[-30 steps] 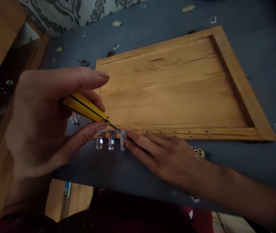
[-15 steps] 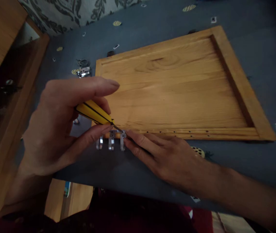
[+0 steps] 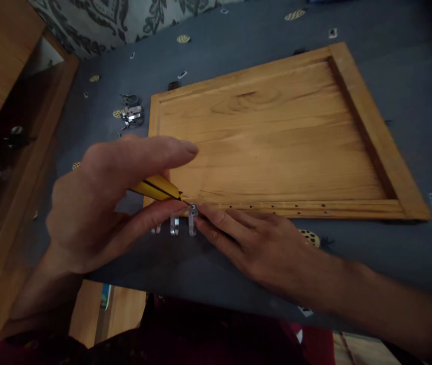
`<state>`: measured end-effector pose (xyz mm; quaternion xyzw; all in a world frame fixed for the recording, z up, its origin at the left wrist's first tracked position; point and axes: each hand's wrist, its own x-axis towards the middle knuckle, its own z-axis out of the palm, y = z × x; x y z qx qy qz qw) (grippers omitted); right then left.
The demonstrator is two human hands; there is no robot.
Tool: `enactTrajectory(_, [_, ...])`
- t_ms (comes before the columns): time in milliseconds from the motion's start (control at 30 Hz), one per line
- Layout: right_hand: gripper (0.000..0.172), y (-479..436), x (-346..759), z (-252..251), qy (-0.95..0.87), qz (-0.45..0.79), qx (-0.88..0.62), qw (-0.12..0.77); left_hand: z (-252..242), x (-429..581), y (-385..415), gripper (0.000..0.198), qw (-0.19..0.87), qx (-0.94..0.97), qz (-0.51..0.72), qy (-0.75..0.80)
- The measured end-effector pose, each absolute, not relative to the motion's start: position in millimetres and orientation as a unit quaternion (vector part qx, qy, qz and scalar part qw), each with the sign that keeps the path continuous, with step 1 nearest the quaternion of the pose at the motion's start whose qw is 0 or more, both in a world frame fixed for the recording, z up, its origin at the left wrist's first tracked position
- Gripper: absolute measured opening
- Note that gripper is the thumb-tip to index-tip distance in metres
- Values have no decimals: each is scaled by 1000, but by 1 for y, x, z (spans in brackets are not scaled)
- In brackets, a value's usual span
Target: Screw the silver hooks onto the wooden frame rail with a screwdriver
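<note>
Left hand (image 3: 86, 208) is gripping a seemingly light, stiff screwdriver (image 3: 157, 188) by its handle; right hand (image 3: 253, 238) is steadying the metal hook (image 3: 192, 226) between them.

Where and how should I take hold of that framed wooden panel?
Grip the panel by its right rail, probably best from the right: the rail stands proud of the recessed middle, offering fingers an inner edge, well away from the metal hooks.

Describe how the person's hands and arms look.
The left hand and right hand are ungloved, with bare wrists. The right forearm shows no sleeve. Dark maroon clothing shows along the bottom edge; whether it includes a left sleeve is unclear.
</note>
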<state>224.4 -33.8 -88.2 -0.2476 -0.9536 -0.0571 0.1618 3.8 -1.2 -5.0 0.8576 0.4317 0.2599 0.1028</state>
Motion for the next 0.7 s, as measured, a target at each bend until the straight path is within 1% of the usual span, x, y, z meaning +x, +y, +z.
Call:
enactTrajectory(100, [41, -34, 225, -88, -955, -54, -247, 157, -2, 3, -1, 34, 120, 857, 257, 430])
enactTrajectory(300, [39, -33, 225, -89, -954, -56, -247, 161, -2, 9, 3, 53, 124, 859, 285, 408])
enactTrajectory(433, [41, -33, 225, -87, -956, -54, -244, 150, -6, 9, 3, 45, 110, 857, 294, 409])
enactTrajectory(533, [40, -33, 225, -87, -955, -53, -243, 162, -5, 6, 1, 39, 97, 852, 287, 426])
enactTrajectory(700, [39, -34, 225, -89, -955, -50, -244, 160, 1, 5, 1, 35, 122, 851, 263, 438])
